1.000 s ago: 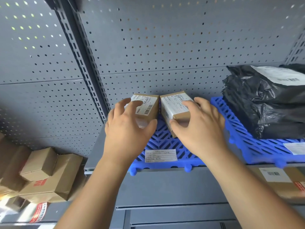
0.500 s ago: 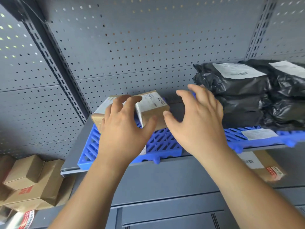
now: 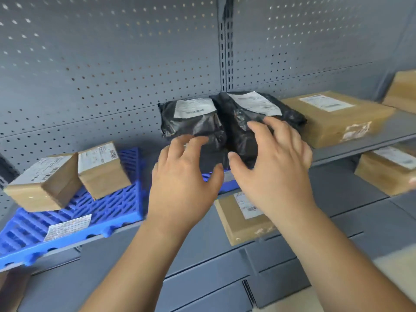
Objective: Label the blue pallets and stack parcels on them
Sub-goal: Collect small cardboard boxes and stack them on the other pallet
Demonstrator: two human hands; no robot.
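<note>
Blue plastic pallet (image 3: 108, 212) lies at the left of a grey shelf (image 3: 360, 140); a white label (image 3: 67, 227) is stuck near its front edge; on its back half a left box (image 3: 45, 183) and a right box (image 3: 102, 170), both cardboard, stand side by side.

Just right of them, a left bag (image 3: 191, 122) and a right bag (image 3: 254, 115), both black plastic with white slips, sit close together against the pegboard; a strip of a second pallet (image 3: 227, 181) shows beneath them, between our hands.

We reach up with our left hand (image 3: 182, 183) and right hand (image 3: 274, 167); the fingers of both are spread and hold nothing; the left fingers (image 3: 195, 143) are at the left bag's lower front, the right fingers (image 3: 276, 129) lie over the right bag's front; we cannot tell whether either touches.

We judge the stacking step is in hand, with the bags the parcels being seen to; the first pallet looks labelled and loaded. Next, we would need to close both hands on the bags' sides and support them from below, since soft plastic sags; whether the second pallet carries a label is hidden.
</note>
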